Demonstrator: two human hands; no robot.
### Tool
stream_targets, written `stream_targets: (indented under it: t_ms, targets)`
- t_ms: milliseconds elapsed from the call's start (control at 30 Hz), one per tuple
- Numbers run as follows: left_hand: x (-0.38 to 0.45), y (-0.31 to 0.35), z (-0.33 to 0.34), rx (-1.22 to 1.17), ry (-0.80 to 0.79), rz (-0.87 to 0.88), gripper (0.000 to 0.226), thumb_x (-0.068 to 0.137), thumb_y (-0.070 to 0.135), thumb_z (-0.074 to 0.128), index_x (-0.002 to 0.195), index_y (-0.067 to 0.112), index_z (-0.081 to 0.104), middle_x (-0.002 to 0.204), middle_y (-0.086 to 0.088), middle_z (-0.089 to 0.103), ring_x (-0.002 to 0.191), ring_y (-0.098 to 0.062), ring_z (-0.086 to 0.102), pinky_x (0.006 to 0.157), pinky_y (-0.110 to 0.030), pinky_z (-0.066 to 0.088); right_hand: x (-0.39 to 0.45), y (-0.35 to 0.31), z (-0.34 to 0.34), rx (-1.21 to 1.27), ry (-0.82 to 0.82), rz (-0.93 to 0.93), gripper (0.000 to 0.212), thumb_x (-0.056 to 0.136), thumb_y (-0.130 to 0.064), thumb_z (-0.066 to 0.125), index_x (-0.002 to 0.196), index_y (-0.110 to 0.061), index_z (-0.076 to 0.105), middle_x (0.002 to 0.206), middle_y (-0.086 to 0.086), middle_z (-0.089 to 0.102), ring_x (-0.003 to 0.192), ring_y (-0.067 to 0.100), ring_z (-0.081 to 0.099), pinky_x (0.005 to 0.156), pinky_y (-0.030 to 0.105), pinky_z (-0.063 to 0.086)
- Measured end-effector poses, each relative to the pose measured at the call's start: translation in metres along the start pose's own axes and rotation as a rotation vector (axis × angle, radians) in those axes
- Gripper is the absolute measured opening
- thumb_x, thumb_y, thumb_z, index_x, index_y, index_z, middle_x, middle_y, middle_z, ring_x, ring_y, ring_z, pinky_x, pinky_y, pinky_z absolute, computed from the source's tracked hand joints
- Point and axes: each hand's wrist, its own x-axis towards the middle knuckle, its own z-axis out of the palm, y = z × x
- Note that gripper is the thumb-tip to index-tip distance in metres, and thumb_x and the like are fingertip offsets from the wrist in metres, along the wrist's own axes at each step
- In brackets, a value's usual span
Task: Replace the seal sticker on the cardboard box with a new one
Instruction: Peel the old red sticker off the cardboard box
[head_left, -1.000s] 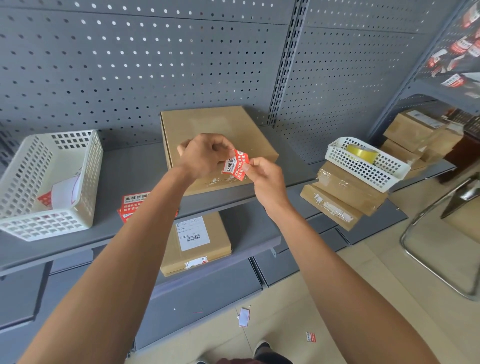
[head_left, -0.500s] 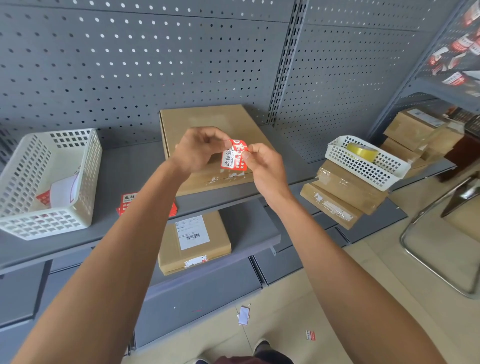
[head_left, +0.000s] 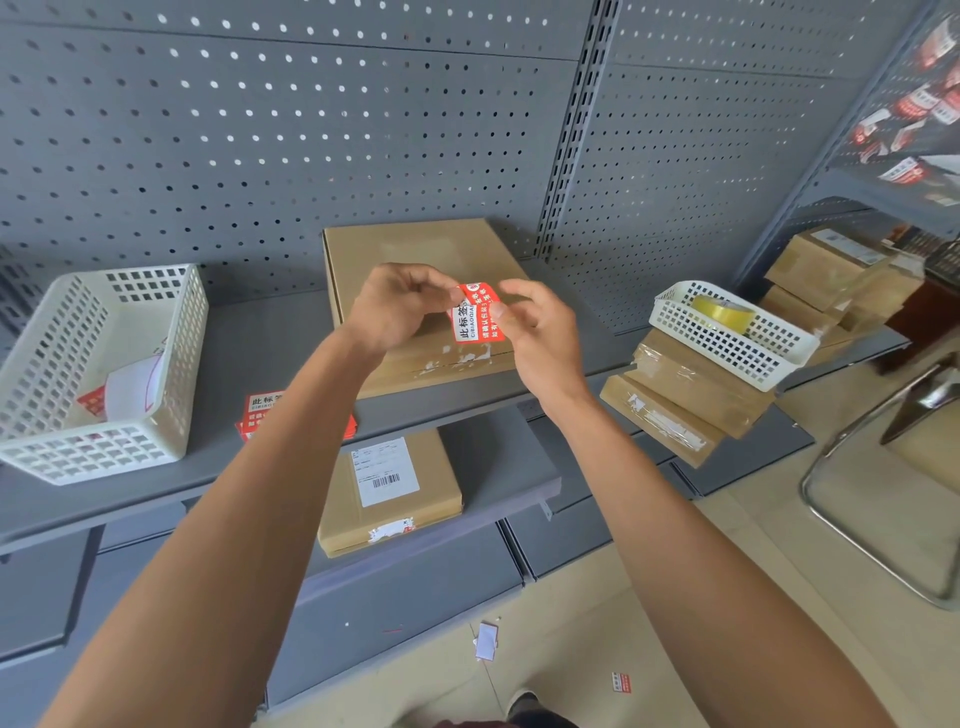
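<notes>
A flat cardboard box (head_left: 415, 249) lies on the grey shelf (head_left: 270, 353), with white torn sticker residue (head_left: 460, 358) along its near edge. Both hands hover just above the box. My left hand (head_left: 395, 306) pinches the left edge of a red and white seal sticker (head_left: 474, 312). My right hand (head_left: 540, 332) grips the sticker's right edge with thumb and fingers. The sticker stands upright between the hands, its printed face toward me. A small stack of spare red stickers (head_left: 265, 408) rests on the shelf, partly hidden by my left forearm.
A white basket (head_left: 104, 364) with paper scraps sits at the left. Another basket (head_left: 737, 338) holding a tape roll (head_left: 724, 312) tops a stack of boxes at the right. A labelled box (head_left: 389, 493) lies on the lower shelf. Paper scraps dot the floor; a chair frame (head_left: 883, 467) stands right.
Both hands have risen slightly with the sticker, and it has turned from tilted to nearly upright. The right thumb now presses on its right edge.
</notes>
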Motion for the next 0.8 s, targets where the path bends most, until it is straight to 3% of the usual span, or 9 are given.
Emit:
stream_targets:
  t_ms: [67, 133, 200, 267, 333, 433, 500, 667, 800]
  targets:
    - [0.002, -0.002, 0.000, 0.010, 0.007, 0.004, 0.013, 0.088, 0.018, 0.079, 0.076, 0.023, 0.078, 0.082, 0.003, 0.078, 0.085, -0.013, 0.069, 0.101, -0.037, 0.050, -0.001, -0.001, -0.001, -0.030, -0.017, -0.009, 0.026, 0.096, -0.013, 0.066, 0.121, -0.010, 0.068, 0.092, 0.005, 0.075, 0.080, 0.005, 0.071, 0.082, 0.028, 0.059]
    - [0.003, -0.004, 0.001, 0.002, 0.006, 0.013, 0.014, 0.087, 0.014, 0.079, 0.076, 0.022, 0.079, 0.077, 0.006, 0.078, 0.079, -0.011, 0.069, 0.100, -0.038, 0.051, -0.002, -0.001, -0.002, -0.081, -0.037, -0.030, 0.019, 0.095, -0.015, 0.065, 0.112, -0.012, 0.074, 0.094, 0.002, 0.077, 0.086, 0.016, 0.074, 0.085, 0.043, 0.060]
    - [0.000, -0.003, 0.003, -0.035, 0.007, 0.026, 0.007, 0.089, 0.011, 0.077, 0.084, 0.016, 0.079, 0.080, 0.005, 0.078, 0.078, -0.009, 0.070, 0.097, -0.036, 0.054, -0.003, -0.003, -0.003, -0.129, -0.049, -0.031, 0.014, 0.095, -0.017, 0.065, 0.100, -0.015, 0.077, 0.088, 0.001, 0.078, 0.084, 0.023, 0.073, 0.081, 0.046, 0.059]
    - [-0.002, -0.001, 0.003, -0.085, 0.027, 0.026, 0.008, 0.091, 0.014, 0.076, 0.097, 0.013, 0.080, 0.095, -0.001, 0.080, 0.089, -0.014, 0.073, 0.102, -0.036, 0.054, -0.003, -0.007, -0.004, -0.111, -0.032, -0.023, 0.012, 0.094, -0.017, 0.066, 0.096, -0.015, 0.077, 0.087, 0.004, 0.077, 0.083, 0.024, 0.072, 0.080, 0.043, 0.056]
    - [-0.004, 0.000, 0.003, -0.105, 0.037, 0.018, 0.026, 0.092, 0.020, 0.075, 0.118, 0.016, 0.076, 0.102, -0.001, 0.079, 0.097, -0.013, 0.073, 0.106, -0.033, 0.052, -0.002, -0.012, -0.004, -0.043, -0.009, -0.011, 0.012, 0.094, -0.015, 0.066, 0.097, -0.013, 0.077, 0.089, 0.004, 0.078, 0.081, 0.016, 0.071, 0.081, 0.037, 0.057]
    - [-0.005, 0.002, 0.004, -0.094, 0.058, 0.047, 0.048, 0.093, 0.027, 0.074, 0.139, 0.019, 0.061, 0.100, 0.006, 0.079, 0.093, 0.009, 0.067, 0.093, -0.006, 0.044, 0.001, -0.017, -0.006, 0.049, 0.057, 0.021, 0.013, 0.096, -0.010, 0.064, 0.101, -0.007, 0.076, 0.090, 0.000, 0.077, 0.076, -0.001, 0.067, 0.075, 0.018, 0.054]
    - [-0.007, 0.003, 0.006, -0.084, 0.102, 0.079, 0.044, 0.092, 0.028, 0.074, 0.134, 0.018, 0.063, 0.096, 0.007, 0.079, 0.085, 0.014, 0.064, 0.078, 0.001, 0.040, 0.004, -0.017, -0.007, 0.088, 0.078, 0.021, 0.014, 0.097, -0.007, 0.063, 0.104, -0.004, 0.075, 0.088, -0.003, 0.075, 0.073, -0.007, 0.066, 0.072, 0.011, 0.052]
    - [-0.014, 0.002, 0.004, -0.130, 0.247, 0.175, 0.027, 0.088, 0.015, 0.079, 0.108, 0.006, 0.063, 0.079, -0.001, 0.076, 0.072, -0.001, 0.066, 0.074, -0.009, 0.045, 0.014, -0.016, -0.003, 0.113, 0.026, 0.029, 0.037, 0.093, -0.012, 0.070, 0.130, -0.010, 0.065, 0.093, 0.002, 0.075, 0.082, 0.007, 0.072, 0.084, 0.023, 0.057]
    - [-0.016, 0.006, 0.003, -0.050, 0.292, 0.252, 0.020, 0.085, 0.006, 0.080, 0.096, 0.002, 0.064, 0.078, -0.006, 0.072, 0.071, -0.007, 0.065, 0.071, -0.019, 0.049, 0.017, -0.019, 0.003, 0.167, 0.003, -0.017, 0.033, 0.090, -0.012, 0.074, 0.121, -0.015, 0.063, 0.085, 0.007, 0.077, 0.074, 0.009, 0.070, 0.077, 0.025, 0.054]
